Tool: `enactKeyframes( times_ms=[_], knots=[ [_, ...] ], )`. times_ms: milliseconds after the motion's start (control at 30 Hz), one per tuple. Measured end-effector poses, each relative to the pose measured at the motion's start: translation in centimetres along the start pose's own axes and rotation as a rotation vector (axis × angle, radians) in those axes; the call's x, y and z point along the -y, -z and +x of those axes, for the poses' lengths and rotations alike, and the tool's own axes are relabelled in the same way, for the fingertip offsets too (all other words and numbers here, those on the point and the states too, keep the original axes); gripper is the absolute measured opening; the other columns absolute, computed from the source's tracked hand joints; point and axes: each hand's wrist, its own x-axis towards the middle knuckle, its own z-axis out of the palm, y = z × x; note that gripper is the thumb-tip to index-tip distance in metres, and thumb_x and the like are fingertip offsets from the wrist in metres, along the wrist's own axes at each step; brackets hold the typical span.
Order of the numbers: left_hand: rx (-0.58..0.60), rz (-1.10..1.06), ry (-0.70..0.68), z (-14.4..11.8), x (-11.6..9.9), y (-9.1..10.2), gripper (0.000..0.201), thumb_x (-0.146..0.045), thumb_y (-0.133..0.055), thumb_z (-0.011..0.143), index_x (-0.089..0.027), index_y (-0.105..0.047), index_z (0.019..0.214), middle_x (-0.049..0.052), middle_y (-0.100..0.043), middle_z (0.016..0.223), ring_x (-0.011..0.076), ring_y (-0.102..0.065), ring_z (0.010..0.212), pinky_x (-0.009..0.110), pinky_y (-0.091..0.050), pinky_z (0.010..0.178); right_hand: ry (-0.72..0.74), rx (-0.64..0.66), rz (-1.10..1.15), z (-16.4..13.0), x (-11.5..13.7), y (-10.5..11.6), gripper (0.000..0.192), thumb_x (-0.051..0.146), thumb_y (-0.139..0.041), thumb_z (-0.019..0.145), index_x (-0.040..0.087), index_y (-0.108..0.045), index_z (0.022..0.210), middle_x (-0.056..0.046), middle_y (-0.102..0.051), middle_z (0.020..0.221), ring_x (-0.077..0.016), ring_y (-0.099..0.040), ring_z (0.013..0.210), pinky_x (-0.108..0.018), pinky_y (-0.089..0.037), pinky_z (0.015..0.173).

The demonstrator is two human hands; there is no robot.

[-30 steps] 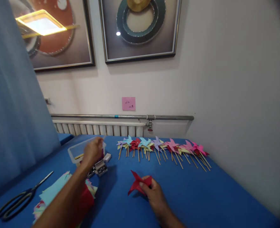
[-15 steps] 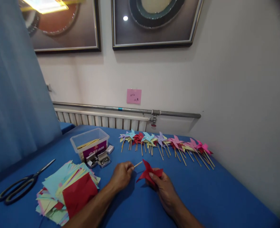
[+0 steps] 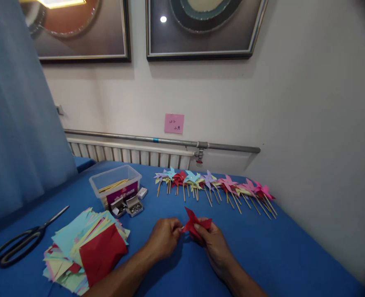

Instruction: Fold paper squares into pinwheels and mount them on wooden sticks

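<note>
Between thumb and fingers, my right hand [image 3: 212, 243] holds a red paper pinwheel [image 3: 192, 222] over the blue table. My left hand [image 3: 166, 236] is closed on a thin wooden stick [image 3: 182, 227], of which only the tip shows. That tip meets the left side of the pinwheel; whether it is fixed there is hidden. Left of my left forearm lies a pile of coloured paper squares [image 3: 74, 243], with a red square [image 3: 102, 252] on top.
Finished pinwheels on sticks [image 3: 208, 180] lie in a row along the back. A clear plastic box [image 3: 116, 181] holds sticks. Small boxes of metal pins [image 3: 134, 207] stand before it. Black-handled scissors [image 3: 27, 239] lie at the left. A wall and radiator [image 3: 129, 152] bound the table.
My left hand has moved the stick right and slightly down, so its tip now reaches the red pinwheel. My right hand stays almost in place. The view has shifted slightly.
</note>
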Motion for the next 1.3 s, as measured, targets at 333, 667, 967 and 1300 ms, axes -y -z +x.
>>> enactKeyframes(
  times_ms=[333,667,967,1300],
  knots=[
    [0.011,-0.033,0.031,-0.04,0.4,-0.25,0.019,-0.025,-0.049,0.083,-0.017,-0.064,0.074,-0.003,-0.054,0.062,0.0123,-0.047,0.061,0.024,-0.029,0.057,-0.001,0.002,0.007,-0.88,0.97,-0.61,0.044,0.044,-0.09,0.056,0.018,-0.065,0.081,0.0,-0.067,0.068,-0.0147,-0.06,0.061,-0.029,-0.05,0.063],
    [0.01,0.011,0.065,-0.12,-0.12,-0.12,0.02,-0.024,-0.049,0.083,-0.017,-0.063,0.071,-0.002,-0.055,0.061,0.013,-0.047,0.061,0.025,-0.028,0.058,0.018,-0.01,-0.02,-0.21,0.01,-0.01,0.046,0.046,-0.09,0.057,0.016,-0.065,0.082,0.001,-0.067,0.065,-0.0136,-0.058,0.057,-0.027,-0.047,0.06],
    [-0.009,0.022,0.09,-0.21,-0.36,-0.22,0.018,-0.024,-0.052,0.082,-0.016,-0.066,0.074,-0.002,-0.055,0.062,0.0124,-0.046,0.06,0.025,-0.026,0.057,0.003,-0.011,0.022,-0.66,0.57,-0.45,0.047,0.044,-0.092,0.053,0.017,-0.065,0.081,0.0,-0.069,0.071,-0.0151,-0.061,0.063,-0.029,-0.051,0.066],
    [-0.039,0.043,0.076,-0.27,-0.25,-0.33,0.019,-0.023,-0.051,0.083,-0.016,-0.066,0.074,-0.002,-0.056,0.062,0.0123,-0.047,0.06,0.024,-0.028,0.058,0.034,-0.008,-0.008,-0.35,-0.03,0.09,0.038,0.039,-0.088,0.059,0.019,-0.066,0.082,0.0,-0.069,0.073,-0.017,-0.063,0.066,-0.03,-0.051,0.068]
  ],
)
